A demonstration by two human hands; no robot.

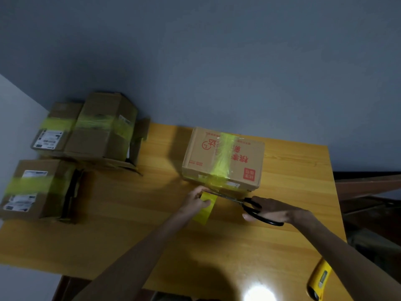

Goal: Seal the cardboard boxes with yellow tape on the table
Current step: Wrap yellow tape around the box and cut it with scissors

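wooden table (249, 246): left hand (196, 199) pinches yellow tape (206, 208); right hand (268, 210) grips scissors (249, 205) beside box (223, 158).

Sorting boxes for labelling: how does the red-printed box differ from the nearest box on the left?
The red-printed box bears red characters; the near-left box carries white shipping labels. The red-printed box's tape runs toward the person; the near-left box's runs crosswise. Both are brown cardboard with yellow tape.
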